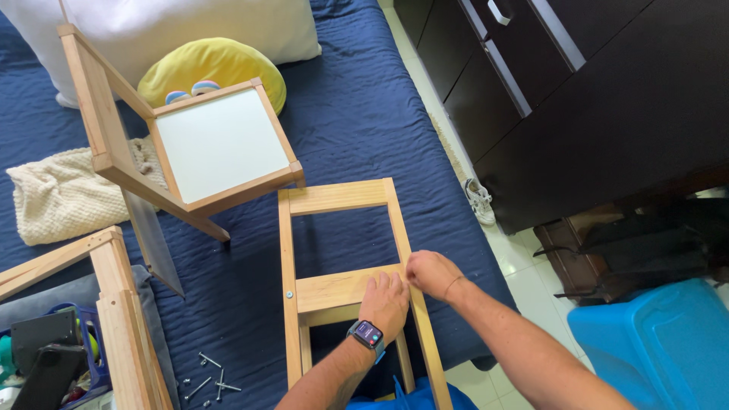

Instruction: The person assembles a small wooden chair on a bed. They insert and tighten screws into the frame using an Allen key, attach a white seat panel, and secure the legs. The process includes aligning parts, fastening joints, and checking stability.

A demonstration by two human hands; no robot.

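A wooden frame (345, 281), lying on the blue bedspread (357, 114), is being pressed at its crossbar by the left hand (385, 302) (fingers flat, gripping nothing). Its right rail is being pinched by the right hand (430, 273). Loose screws (209, 380) are lying nearby.

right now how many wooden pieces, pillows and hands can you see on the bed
wooden frames: 3 (frame under the hands, seat piece, left frame)
pillows: 2 (white, yellow)
hands: 2 (left hand, right hand)
total: 7
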